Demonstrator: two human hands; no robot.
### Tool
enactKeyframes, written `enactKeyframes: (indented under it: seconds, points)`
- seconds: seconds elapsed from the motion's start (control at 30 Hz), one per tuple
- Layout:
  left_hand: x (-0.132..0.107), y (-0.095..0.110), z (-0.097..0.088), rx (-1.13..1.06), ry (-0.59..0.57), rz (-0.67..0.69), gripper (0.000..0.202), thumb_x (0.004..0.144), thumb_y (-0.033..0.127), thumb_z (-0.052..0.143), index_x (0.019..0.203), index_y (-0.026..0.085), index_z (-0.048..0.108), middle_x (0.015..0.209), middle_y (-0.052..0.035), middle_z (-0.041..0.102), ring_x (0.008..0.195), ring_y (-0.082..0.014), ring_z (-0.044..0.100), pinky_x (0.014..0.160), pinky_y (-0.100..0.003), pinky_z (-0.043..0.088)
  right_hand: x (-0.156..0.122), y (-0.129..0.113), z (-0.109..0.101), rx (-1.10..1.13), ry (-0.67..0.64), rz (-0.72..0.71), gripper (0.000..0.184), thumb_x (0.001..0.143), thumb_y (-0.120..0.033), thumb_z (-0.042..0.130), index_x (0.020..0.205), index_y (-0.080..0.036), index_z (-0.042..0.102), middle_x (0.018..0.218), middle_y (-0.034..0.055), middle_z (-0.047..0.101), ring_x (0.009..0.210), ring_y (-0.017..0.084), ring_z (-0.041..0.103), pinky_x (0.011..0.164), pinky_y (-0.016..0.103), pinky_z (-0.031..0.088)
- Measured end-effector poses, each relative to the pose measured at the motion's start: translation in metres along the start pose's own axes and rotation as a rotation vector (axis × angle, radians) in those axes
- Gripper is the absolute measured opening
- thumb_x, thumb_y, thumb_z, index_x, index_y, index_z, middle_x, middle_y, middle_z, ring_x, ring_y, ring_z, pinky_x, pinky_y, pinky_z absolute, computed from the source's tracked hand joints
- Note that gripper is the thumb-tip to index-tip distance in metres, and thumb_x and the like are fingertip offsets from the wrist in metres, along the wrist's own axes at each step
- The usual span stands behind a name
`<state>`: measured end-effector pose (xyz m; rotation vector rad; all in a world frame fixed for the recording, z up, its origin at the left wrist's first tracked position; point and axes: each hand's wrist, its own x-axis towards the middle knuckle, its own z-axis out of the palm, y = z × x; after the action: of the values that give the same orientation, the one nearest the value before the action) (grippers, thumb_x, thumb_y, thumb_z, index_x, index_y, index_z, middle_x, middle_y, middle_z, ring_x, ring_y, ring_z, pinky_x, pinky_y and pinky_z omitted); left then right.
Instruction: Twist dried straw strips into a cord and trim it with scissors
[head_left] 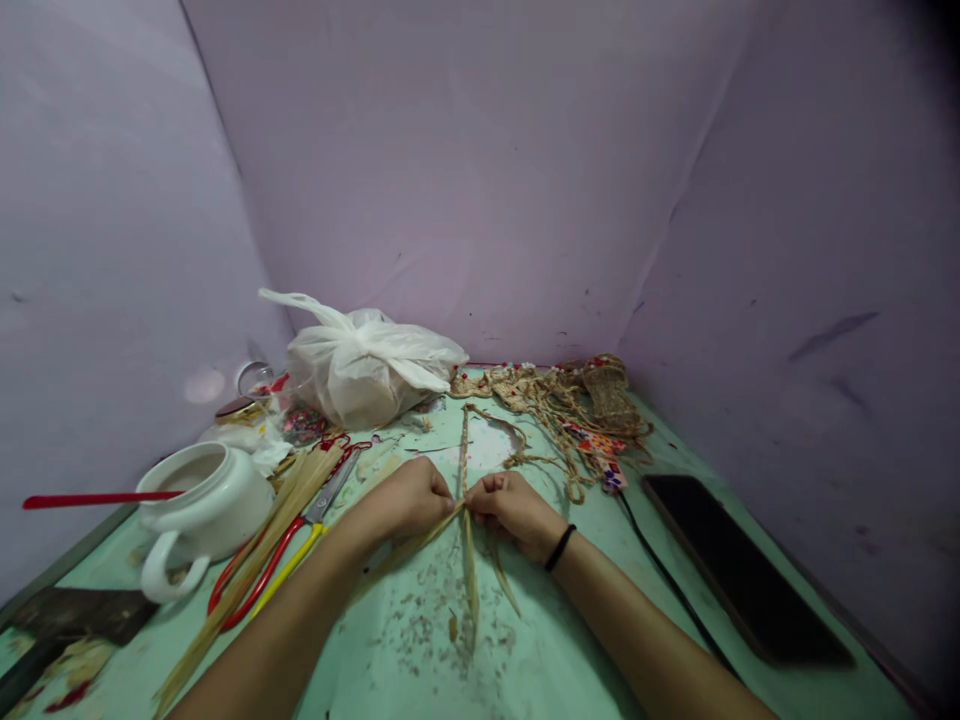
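Observation:
A thin braid of dried straw-coloured fibre runs up the middle of the green table, its far end near a pale worn patch. At its near end my left hand pinches a strand that slants down to the left. My right hand, with a dark band at the wrist, is closed on another strand at the same spot, its loose end hanging below. Between the hands a third strand lies toward me on the table. The fingertips nearly meet where the strands cross.
On the left are a white ceramic pot with a red stick, scissors, a bundle of dry strips and a dark blade. Behind sit a tied white plastic bag and braided cords. A black phone lies right.

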<state>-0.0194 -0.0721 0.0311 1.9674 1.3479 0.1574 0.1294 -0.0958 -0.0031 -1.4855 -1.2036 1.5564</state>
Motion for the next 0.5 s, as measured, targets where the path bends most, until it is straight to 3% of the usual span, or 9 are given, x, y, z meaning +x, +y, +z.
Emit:
enactKeyframes:
  seconds: [0.2, 0.4, 0.5]
  points:
    - [0.005, 0.002, 0.006, -0.231, -0.077, -0.135, 0.013, 0.058, 0.021, 0.048, 0.050, 0.013, 0.053, 0.037, 0.0023, 0.045, 0.034, -0.0073, 0.035, 0.038, -0.020, 0.027, 0.000, 0.000, 0.000, -0.006, -0.001, -0.014, 0.009, 0.057, -0.014, 0.051, 0.048, -0.014, 0.050, 0.035, -0.0075, 0.038, 0.030, 0.002, 0.021, 0.033, 0.021, 0.010]
    - [0.005, 0.007, 0.008, -0.289, -0.020, -0.200, 0.005, 0.058, 0.012, 0.047, 0.060, 0.014, 0.052, 0.035, 0.0027, 0.048, 0.032, -0.0101, 0.043, 0.038, -0.022, 0.036, 0.000, 0.001, -0.001, -0.003, -0.006, -0.025, 0.010, 0.057, -0.015, 0.052, 0.048, -0.014, 0.049, 0.035, -0.0072, 0.038, 0.030, 0.002, 0.021, 0.034, 0.021, 0.009]
    - [0.003, 0.011, 0.009, -0.297, -0.015, -0.174, 0.006, 0.058, 0.010, 0.047, 0.055, 0.013, 0.051, 0.035, 0.0024, 0.048, 0.033, -0.0095, 0.043, 0.039, -0.022, 0.038, 0.001, 0.002, -0.001, -0.008, -0.017, -0.022, 0.012, 0.057, -0.016, 0.053, 0.047, -0.014, 0.048, 0.035, -0.0076, 0.036, 0.029, 0.002, 0.020, 0.033, 0.021, 0.009]
